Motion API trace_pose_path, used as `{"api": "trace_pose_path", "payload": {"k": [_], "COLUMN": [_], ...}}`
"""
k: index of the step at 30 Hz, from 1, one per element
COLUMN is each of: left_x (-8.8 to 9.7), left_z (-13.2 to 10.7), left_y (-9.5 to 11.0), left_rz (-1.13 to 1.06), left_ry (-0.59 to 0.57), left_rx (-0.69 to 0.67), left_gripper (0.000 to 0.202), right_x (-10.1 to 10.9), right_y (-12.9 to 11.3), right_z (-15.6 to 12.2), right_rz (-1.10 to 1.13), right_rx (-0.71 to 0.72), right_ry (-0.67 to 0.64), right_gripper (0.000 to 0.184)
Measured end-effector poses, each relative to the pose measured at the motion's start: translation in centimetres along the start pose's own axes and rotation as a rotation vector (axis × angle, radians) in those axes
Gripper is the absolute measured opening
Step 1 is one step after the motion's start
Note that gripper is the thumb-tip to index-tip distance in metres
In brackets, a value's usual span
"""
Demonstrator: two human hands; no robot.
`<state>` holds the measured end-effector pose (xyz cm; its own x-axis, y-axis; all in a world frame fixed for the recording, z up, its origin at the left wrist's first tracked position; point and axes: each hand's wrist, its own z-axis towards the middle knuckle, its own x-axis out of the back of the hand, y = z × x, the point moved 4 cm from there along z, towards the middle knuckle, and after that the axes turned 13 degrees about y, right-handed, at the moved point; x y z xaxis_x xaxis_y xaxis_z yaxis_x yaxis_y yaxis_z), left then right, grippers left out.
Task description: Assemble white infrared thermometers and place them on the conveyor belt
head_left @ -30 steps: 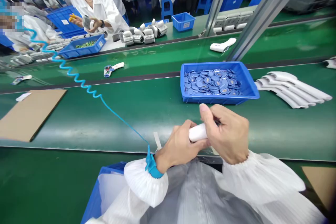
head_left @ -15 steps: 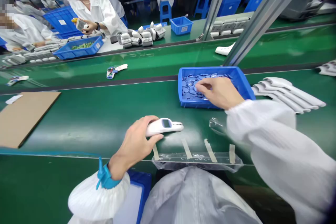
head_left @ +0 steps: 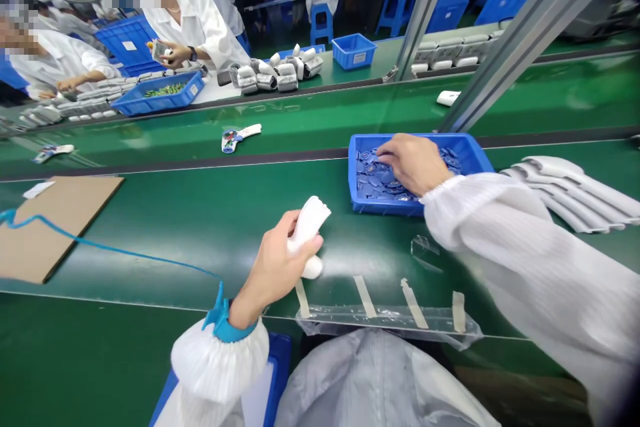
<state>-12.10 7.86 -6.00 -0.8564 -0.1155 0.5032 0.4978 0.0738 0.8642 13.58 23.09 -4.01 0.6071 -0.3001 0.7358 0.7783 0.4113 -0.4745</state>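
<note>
My left hand (head_left: pixel 280 267) is wrapped round a white handheld thermometer body (head_left: pixel 307 227), held tilted just above the green belt near its front edge. A blue coiled wrist strap (head_left: pixel 225 317) circles that wrist. My right hand (head_left: pixel 413 161) reaches into a blue tray (head_left: pixel 473 153) full of several small blue-grey round parts (head_left: pixel 373 180). Its fingers curl down onto the parts; what they grip is hidden.
White thermometer shells (head_left: pixel 570 187) lie in a row right of the tray. Tape strips and a clear plastic bag (head_left: pixel 390 317) hang at the belt's front edge. A cardboard sheet (head_left: pixel 55 223) lies left. A thermometer (head_left: pixel 237 137) rides the far belt. People in white coats work opposite.
My left hand has turned the thermometer body from flat to tilted upward. My right hand stays in the blue tray, shifted slightly. The thermometer on the far belt moved right.
</note>
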Motion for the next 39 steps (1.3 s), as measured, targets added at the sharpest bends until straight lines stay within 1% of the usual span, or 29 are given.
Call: {"api": "trace_pose_path", "payload": {"k": [2,4,7,8,9,12,14,15,16,20,21,24,28,32,34,36,39], "left_x": [-1.4,-3.2,-5.5,-6.0,-6.3,-6.3,-6.0,-5.9,-5.8,-6.2,-6.3,-6.6,-6.4,-6.2,-6.2,-6.0,-5.1], "left_z": [0.0,0.0,-0.2,-0.2,-0.3,-0.4,-0.4,-0.5,-0.7,-1.6,-1.9,-2.5,-2.4,-2.2,-2.2,-2.3,-2.2], "left_y": [0.3,0.9,1.9,2.1,2.2,2.0,1.8,1.8,1.8,2.6,2.8,3.0,2.8,2.7,2.8,3.1,3.9], "left_rz": [-0.266,-0.44,-0.54,-0.553,-0.558,-0.514,-0.472,-0.458,-0.451,-0.398,-0.389,-0.413,-0.43,-0.417,-0.417,-0.38,-0.182], "left_ry": [-0.051,-0.117,-0.187,-0.197,-0.201,-0.197,-0.213,-0.226,-0.243,-0.328,-0.339,-0.322,-0.277,-0.279,-0.297,-0.31,-0.227], "left_rx": [0.124,0.224,0.269,0.271,0.268,0.235,0.214,0.213,0.214,0.234,0.239,0.246,0.246,0.239,0.232,0.191,0.021], "left_gripper": [0.034,0.041,0.044,0.045,0.045,0.043,0.042,0.042,0.042,0.041,0.041,0.041,0.042,0.041,0.043,0.044,0.04], "right_x": [1.4,2.3,2.3,2.1,2.0,1.9,2.1,2.2,2.4,2.8,2.8,2.6,3.0,2.8,2.6,2.3,2.4], "right_y": [-1.4,-3.0,-5.1,-5.6,-6.1,-6.7,-6.5,-6.4,-6.2,-5.7,-5.6,-5.6,-5.7,-6.1,-6.1,-6.1,-6.0], "right_z": [-1.7,-3.9,-7.6,-8.5,-9.3,-10.4,-10.7,-10.8,-10.9,-11.4,-11.5,-11.8,-12.0,-12.2,-12.2,-12.0,-11.7], "right_rz": [0.028,0.156,0.514,0.605,0.648,0.644,0.634,0.632,0.63,0.614,0.629,0.685,0.719,0.779,0.811,0.857,0.892], "right_rx": [-0.052,-0.185,-0.452,-0.51,-0.531,-0.506,-0.481,-0.473,-0.471,-0.491,-0.5,-0.527,-0.542,-0.529,-0.553,-0.602,-0.658], "right_ry": [0.063,0.145,0.227,0.237,0.228,0.119,0.035,0.019,0.029,0.186,0.203,0.188,0.19,0.146,0.132,0.087,-0.027], "right_gripper": [0.031,0.028,0.03,0.031,0.032,0.028,0.023,0.021,0.019,0.014,0.013,0.011,0.011,0.012,0.013,0.017,0.024]}}
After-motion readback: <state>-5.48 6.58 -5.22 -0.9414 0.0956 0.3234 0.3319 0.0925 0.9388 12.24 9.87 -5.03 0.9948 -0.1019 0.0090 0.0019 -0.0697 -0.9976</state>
